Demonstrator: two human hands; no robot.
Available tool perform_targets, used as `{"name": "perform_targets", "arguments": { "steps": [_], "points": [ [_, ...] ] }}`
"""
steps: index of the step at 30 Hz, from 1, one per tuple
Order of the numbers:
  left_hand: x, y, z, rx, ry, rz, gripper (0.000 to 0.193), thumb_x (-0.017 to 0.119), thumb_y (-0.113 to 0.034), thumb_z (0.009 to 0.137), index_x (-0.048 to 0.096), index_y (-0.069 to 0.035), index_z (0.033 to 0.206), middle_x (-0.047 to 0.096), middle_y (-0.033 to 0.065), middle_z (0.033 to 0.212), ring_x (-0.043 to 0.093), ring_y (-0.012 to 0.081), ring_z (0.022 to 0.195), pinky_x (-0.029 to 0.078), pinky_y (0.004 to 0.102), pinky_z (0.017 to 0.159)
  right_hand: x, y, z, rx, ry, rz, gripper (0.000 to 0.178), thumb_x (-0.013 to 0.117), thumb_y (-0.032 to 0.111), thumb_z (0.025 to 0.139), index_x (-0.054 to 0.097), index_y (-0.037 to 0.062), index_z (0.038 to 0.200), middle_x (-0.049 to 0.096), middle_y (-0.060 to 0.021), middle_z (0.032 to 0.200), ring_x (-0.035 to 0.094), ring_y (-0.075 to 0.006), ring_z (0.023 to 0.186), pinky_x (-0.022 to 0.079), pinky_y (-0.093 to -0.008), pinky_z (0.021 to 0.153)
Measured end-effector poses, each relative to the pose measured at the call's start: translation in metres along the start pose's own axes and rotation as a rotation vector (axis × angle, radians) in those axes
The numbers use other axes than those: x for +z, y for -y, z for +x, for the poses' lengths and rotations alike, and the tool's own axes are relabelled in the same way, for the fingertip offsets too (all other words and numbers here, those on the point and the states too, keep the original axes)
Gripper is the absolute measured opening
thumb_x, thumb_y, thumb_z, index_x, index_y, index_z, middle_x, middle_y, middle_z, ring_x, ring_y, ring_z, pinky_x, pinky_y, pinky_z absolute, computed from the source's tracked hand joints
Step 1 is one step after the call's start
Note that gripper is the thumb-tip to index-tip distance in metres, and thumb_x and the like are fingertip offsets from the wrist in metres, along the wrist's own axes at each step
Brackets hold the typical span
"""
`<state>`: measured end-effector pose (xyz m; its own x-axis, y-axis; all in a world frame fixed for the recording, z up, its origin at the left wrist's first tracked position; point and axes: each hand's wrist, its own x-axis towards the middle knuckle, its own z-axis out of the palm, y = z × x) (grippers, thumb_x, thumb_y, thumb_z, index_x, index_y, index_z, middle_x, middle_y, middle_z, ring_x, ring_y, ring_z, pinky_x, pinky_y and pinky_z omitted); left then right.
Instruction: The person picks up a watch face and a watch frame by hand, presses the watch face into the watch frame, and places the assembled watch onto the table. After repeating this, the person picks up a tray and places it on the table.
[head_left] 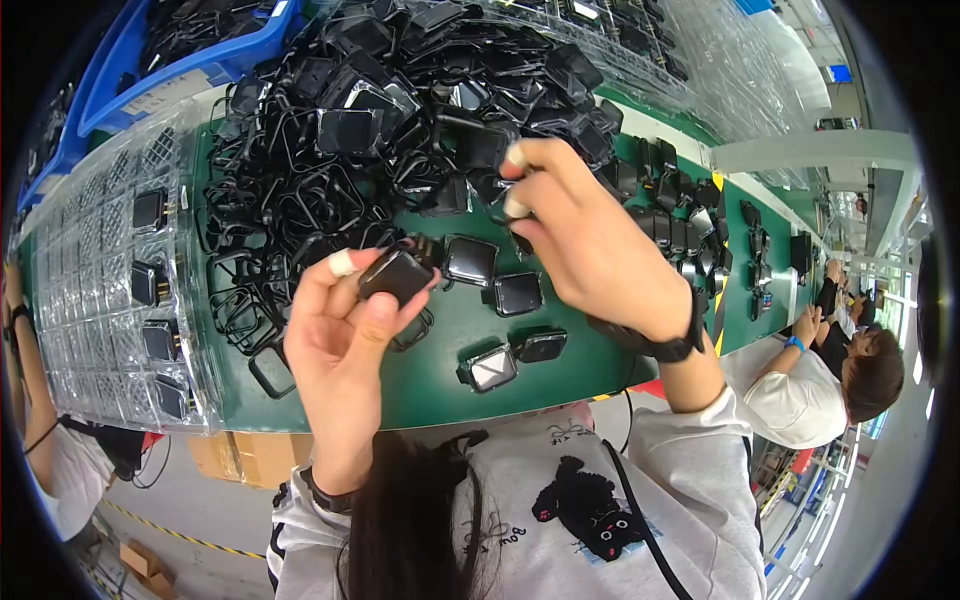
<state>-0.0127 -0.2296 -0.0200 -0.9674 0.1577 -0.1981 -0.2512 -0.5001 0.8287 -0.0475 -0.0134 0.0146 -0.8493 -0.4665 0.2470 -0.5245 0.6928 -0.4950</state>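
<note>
My left hand holds a black square watch case between thumb and fingers, its glossy face turned up. To its right my right hand is raised at the edge of the heap, thumb and fingers drawn together; what they pinch, if anything, is too dark to make out. Pale wraps cover some fingertips on both hands. Between and below the hands several watch cases lie on the green table, among them a dark one and one with a bright reflection.
A high heap of black watch cases and parts fills the back. Thin black frames lie tangled at left. Beyond them are a clear plastic tray and a blue bin. More cases sit at right, near a co-worker.
</note>
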Motion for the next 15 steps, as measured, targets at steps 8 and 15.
{"name": "perform_targets", "arguments": {
  "steps": [8,15],
  "points": [
    [0.016,0.015,-0.003,-0.15,0.323,-0.141,0.05,0.066,0.002,0.083,0.042,0.007,0.127,0.056,0.0166,0.121,0.059,0.022,0.109,0.049,0.0344,0.095,0.0,0.035,-0.017,0.09,-0.126,0.201,0.019,0.076,0.001,0.072,0.067,0.0038,0.089,0.056,-0.0119,0.097,0.06,-0.0168,0.073,0.048,-0.0259,0.06],
    [0.016,0.02,-0.003,-0.146,0.204,-0.049,0.038,0.065,0.01,0.081,0.053,0.006,0.117,0.062,0.0151,0.114,0.062,0.0167,0.1,0.052,0.0252,0.083,0.016,0.008,-0.022,0.417,0.032,0.848,0.019,0.069,0.004,0.082,0.06,0.0003,0.099,0.053,-0.0059,0.099,0.059,-0.0091,0.08,0.048,-0.0227,0.062]
  ]
}}
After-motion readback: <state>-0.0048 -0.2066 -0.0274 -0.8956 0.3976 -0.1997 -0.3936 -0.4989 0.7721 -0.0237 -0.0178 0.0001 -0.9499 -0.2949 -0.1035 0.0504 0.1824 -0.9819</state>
